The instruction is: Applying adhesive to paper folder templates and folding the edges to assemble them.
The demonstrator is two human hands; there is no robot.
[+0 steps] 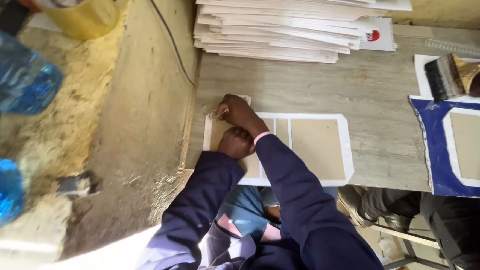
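Observation:
A flat cover piece (pixel 316 147) lies on the grey wooden table (pixel 373 92): brown boards glued on a white paper sheet. Both my arms, in dark navy sleeves, reach up from the bottom onto its left end. My right hand (pixel 242 114) is at the far-left edge, its fingertips pinched on the pale paper flap (pixel 217 115) there. What exactly sits under the fingertips is too small to tell. My left hand (pixel 236 143) is closed in a fist just below, knuckles resting on the left board.
A tall stack of white sheets (pixel 279 22) lies at the table's back. At right are a wooden-handled brush (pixel 462 75) and a blue cover with a board (pixel 469 147). A yellow tape roll (pixel 82 6) and blue bottles (pixel 13 79) stand left. Another person's shoes (pixel 373 205) show below the table.

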